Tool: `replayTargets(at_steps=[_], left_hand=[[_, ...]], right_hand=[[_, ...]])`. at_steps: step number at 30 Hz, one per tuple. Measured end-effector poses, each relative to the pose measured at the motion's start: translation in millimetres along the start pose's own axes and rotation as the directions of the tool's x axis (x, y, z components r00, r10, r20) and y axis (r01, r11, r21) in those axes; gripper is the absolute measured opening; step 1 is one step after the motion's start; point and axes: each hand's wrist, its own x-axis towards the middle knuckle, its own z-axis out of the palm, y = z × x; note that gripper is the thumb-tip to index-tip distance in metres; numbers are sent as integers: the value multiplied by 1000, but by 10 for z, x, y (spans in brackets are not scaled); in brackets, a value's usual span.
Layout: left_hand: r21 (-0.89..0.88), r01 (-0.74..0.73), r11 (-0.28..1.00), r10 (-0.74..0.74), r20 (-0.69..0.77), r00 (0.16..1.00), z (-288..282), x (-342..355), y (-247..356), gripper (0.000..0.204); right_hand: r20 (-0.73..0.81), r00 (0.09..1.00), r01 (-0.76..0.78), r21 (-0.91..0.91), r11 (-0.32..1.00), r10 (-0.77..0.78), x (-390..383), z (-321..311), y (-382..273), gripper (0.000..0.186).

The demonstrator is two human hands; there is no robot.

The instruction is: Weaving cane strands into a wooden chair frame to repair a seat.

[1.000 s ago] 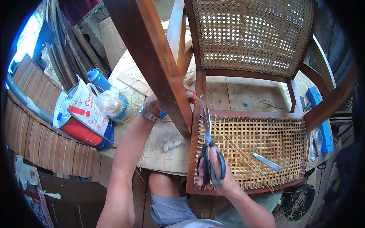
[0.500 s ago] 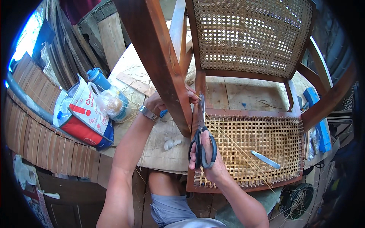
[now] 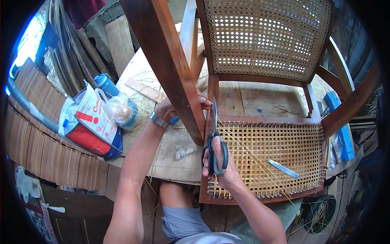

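Note:
My right hand [image 3: 227, 173] grips a pair of scissors [image 3: 214, 118] by its dark handles, blades pointing away from me along the left rail of a wooden chair. At the blade tips, my left hand [image 3: 204, 100] pinches a thin cane strand [image 3: 254, 162]; the chair's brown armrest [image 3: 170, 61] hides part of that hand. From there the strand stretches diagonally over the woven cane seat [image 3: 272, 148] to its front right. Short pegs line the edges of the seat weave. A flat metal blade-like tool [image 3: 283, 168] lies loose on the seat.
The chair's woven cane back [image 3: 268, 38] rises beyond the seat. Left on the wooden table [image 3: 162, 162] stand a shopping bag [image 3: 95, 126], a blue bottle [image 3: 105, 84] and a plastic bag [image 3: 118, 109]. A blue object [image 3: 345, 144] lies right of the chair; stacked wood strips [image 3: 44, 150] stand far left.
The scissors have tilted and shifted very slightly at the left hand's fingertips. Both hands keep their holds, and the loose tool lies where it was.

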Motion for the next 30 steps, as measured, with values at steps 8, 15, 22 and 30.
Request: replayTargets(at_steps=[8, 15, 22, 30], left_hand=[[127, -221, 967, 215, 61, 975, -136, -3, -213, 44], [249, -315, 916, 380, -789, 482, 478, -698, 24, 13], [168, -369, 914, 321, -857, 403, 1372, -1018, -679, 14], [726, 42, 687, 614, -609, 502, 1863, -588, -920, 23]], right_hand=[[-81, 994, 68, -139, 988, -79, -214, -54, -83, 54], [-290, 779, -52, -914, 403, -557, -1256, -1732, -512, 27], [-118, 779, -207, -975, -76, -616, -1547, -2284, -652, 24], [398, 641, 387, -906, -171, -656, -165, -781, -656, 17]])
